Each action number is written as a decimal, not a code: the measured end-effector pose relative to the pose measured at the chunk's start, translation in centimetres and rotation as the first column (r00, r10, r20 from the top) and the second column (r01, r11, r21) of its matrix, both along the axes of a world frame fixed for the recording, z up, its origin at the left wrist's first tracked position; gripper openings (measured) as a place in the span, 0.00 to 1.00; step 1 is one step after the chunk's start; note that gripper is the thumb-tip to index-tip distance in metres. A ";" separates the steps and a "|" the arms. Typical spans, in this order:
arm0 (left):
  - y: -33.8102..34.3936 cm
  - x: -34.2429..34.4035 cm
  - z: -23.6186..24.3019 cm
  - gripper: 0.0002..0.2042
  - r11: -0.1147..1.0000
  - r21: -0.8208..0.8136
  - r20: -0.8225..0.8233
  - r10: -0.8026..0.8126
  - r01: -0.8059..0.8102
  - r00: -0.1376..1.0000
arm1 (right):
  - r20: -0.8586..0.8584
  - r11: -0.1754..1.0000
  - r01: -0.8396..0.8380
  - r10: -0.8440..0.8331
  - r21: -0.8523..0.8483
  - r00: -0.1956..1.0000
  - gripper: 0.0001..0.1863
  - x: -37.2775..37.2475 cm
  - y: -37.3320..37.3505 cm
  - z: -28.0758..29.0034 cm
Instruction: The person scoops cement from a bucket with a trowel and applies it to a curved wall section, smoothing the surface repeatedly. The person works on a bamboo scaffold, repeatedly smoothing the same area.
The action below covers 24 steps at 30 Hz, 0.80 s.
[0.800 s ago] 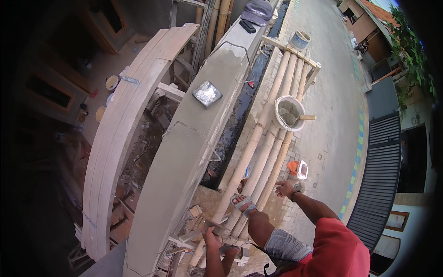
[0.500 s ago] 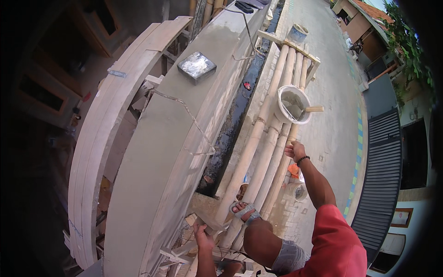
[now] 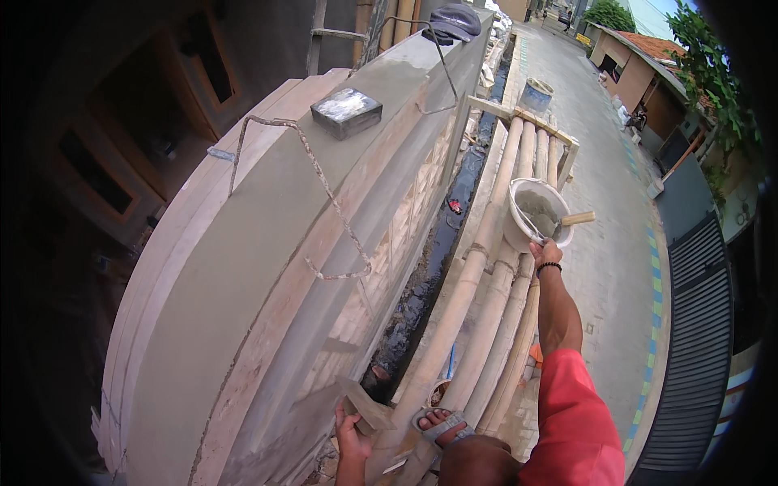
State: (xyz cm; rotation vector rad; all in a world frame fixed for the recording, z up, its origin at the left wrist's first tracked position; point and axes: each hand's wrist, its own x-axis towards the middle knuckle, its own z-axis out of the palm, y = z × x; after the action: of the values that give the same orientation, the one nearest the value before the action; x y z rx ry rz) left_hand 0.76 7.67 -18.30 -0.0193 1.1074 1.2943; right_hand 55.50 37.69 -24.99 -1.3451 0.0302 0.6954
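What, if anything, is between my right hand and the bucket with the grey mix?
Nothing visible: your right hand is right at the near rim of the bucket. The wooden handle juts out over the rim to the right, not between them.

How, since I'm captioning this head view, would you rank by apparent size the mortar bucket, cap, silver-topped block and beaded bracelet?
1. Mortar bucket
2. Silver-topped block
3. Cap
4. Beaded bracelet

The cap looks farther off than the block, so their true sizes are unsure.
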 end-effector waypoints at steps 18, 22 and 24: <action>2.2 1.9 -1.5 0.29 0.986 0.104 0.112 -0.141 0.130 0.984 | -0.072 0.958 -0.287 0.287 0.016 0.955 0.12 -12.5 -17.2 3.3; 1.5 2.6 -2.2 0.29 0.978 0.162 0.208 -0.161 0.128 0.965 | -0.056 0.911 -0.409 0.406 -0.052 0.912 0.12 -19.4 -24.2 5.0; 0.8 2.4 -2.6 0.29 0.973 0.182 0.219 -0.180 0.141 0.959 | -0.090 0.892 -0.448 0.442 -0.065 0.893 0.12 -21.9 -27.4 5.8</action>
State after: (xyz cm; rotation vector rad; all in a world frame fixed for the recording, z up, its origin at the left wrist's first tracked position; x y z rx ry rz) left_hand 3.20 8.51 -20.90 0.0399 0.7814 1.1990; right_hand 33.62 10.33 -19.14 -1.4208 -0.2001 1.1428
